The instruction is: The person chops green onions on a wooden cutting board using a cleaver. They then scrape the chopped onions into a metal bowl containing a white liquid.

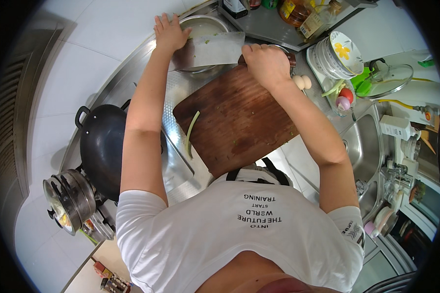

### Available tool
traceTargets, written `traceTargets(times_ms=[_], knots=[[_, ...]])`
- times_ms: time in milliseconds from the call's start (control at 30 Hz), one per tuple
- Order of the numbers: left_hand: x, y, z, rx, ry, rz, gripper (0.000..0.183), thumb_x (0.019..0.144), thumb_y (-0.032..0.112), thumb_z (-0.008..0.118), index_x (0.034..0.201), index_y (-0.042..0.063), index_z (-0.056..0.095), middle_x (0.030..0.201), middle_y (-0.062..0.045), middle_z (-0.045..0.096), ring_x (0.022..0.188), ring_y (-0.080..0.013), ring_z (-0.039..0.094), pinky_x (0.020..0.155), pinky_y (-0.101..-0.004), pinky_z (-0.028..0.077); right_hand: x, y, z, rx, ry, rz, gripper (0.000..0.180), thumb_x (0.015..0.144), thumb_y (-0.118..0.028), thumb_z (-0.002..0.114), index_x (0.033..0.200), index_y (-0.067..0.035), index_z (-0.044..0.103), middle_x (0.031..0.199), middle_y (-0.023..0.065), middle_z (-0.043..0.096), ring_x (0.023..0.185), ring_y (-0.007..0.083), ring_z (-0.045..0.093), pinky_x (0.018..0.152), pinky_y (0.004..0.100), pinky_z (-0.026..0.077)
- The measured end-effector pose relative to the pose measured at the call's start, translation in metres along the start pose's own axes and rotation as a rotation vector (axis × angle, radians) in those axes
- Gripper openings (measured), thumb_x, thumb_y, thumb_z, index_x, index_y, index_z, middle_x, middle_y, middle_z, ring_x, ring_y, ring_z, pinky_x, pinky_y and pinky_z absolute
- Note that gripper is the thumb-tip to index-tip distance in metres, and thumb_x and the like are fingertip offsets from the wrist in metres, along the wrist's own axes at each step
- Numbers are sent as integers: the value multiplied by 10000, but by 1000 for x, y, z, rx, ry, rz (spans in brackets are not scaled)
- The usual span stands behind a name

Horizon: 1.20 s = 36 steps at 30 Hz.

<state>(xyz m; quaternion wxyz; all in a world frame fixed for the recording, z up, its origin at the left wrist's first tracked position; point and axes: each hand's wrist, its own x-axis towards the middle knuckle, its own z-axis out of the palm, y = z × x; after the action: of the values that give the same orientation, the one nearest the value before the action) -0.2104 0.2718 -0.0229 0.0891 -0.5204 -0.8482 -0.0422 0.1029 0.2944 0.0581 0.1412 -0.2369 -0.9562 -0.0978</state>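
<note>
My right hand [267, 64] is closed round the dark wooden handle [292, 59] of a Chinese cleaver. The broad blade [220, 49], wet with green bits on it, lies across the mouth of a stainless-steel bowl [204, 22] that holds pale liquid. My left hand [170, 33], fingers spread, is at the bowl's left rim by the blade's far end; whether it touches either is unclear. Nothing is held in it. Below the cleaver is a brown wooden cutting board [245, 117] with green specks. A pale green vegetable strip [193, 132] lies along its left edge.
Left stand a black wok [104, 150] and a lidded steel steamer pot [69, 201]. Behind is a metal shelf [256, 27] with bottles [317, 22]. At right are stacked bowls [337, 55], two eggs [302, 82], a tomato [346, 95], an onion [343, 103] and a sink [366, 143].
</note>
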Motion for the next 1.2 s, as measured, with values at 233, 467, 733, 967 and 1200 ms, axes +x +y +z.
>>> traceTargets(times_ms=[233,467,733,967,1200], knots=[[-22,54,-32,-440,101,357,861,829,683,509,1484,174,277,1520,-254,182,1409,-473,84,1120,-566,137,-3,7,-1,-13,35,-7,64,742,-112,592,787,-80,561,697,57,600,671,226,637,582,341,527],[-6,38,-10,1,117,124,904,805,723,482,1492,180,258,1552,-210,111,1419,-460,24,1127,-574,58,0,0,-7,13,27,-9,75,732,-104,600,786,-76,557,713,55,604,685,230,637,591,344,525],[-30,31,-45,-367,104,265,929,773,739,532,1482,192,282,1545,-223,114,1414,-473,0,1108,-614,50,-12,14,-12,-18,32,36,85,714,-84,605,779,-75,552,714,57,600,676,232,637,592,350,522],[-17,0,-30,20,-22,-61,992,752,776,512,1491,165,254,1550,-225,84,1407,-491,-21,1115,-601,29,-17,12,-18,-33,71,21,84,706,-81,607,760,-77,542,699,56,587,661,235,632,580,356,511],[-22,2,-48,-179,-127,75,989,736,774,537,1491,197,264,1549,-224,98,1411,-486,0,1099,-626,68,-18,12,-27,-51,147,1,40,711,-89,589,720,-78,551,669,51,610,634,202,644,583,311,513]])
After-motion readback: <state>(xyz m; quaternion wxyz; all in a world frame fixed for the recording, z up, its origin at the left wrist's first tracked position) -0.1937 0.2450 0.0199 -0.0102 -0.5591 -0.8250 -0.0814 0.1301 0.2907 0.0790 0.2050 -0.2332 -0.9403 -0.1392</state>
